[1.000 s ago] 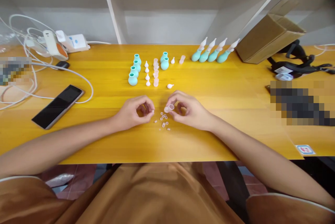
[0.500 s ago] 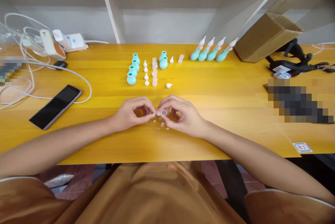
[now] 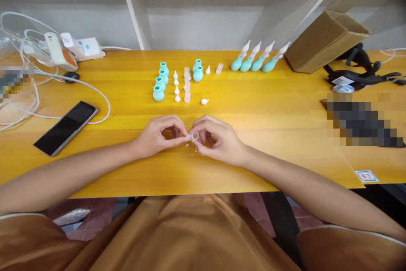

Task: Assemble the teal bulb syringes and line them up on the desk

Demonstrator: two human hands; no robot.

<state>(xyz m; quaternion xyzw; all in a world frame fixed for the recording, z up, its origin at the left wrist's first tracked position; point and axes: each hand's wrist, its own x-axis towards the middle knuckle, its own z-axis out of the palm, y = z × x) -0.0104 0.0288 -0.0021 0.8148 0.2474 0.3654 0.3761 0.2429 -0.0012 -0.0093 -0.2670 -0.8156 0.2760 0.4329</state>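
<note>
Both hands are brought together over the near middle of the yellow wooden table [image 3: 285,135]. A small clear cap [image 3: 195,136] is pinched between thumb and forefinger of the right hand [image 3: 215,139], its open end turned toward the left. The fingertips of the left hand [image 3: 160,135] are pressed together at the cap's mouth, apparently on a tiny white piece, though this is too small for certainty. A scatter of tiny white pieces [image 3: 192,149] is noted on the table directly beneath the two hands, partly hidden by the fingers.

Farther back, near the middle of the table, parts are laid in short rows: teal bulbs [image 3: 160,85] at the left, white tips [image 3: 176,86] beside them, then clear caps [image 3: 187,85]. Two further teal bulbs [image 3: 197,71] stand just to the right of these rows, and a single white tip [image 3: 204,101] lies apart, nearer the hands. Four assembled teal-and-white items [image 3: 258,57] are lined up, tilted, toward the right rear, just beside a cardboard box [image 3: 330,36].

A black phone [image 3: 66,128] lies face up at the left, with white cables [image 3: 63,93] looped around it
</note>
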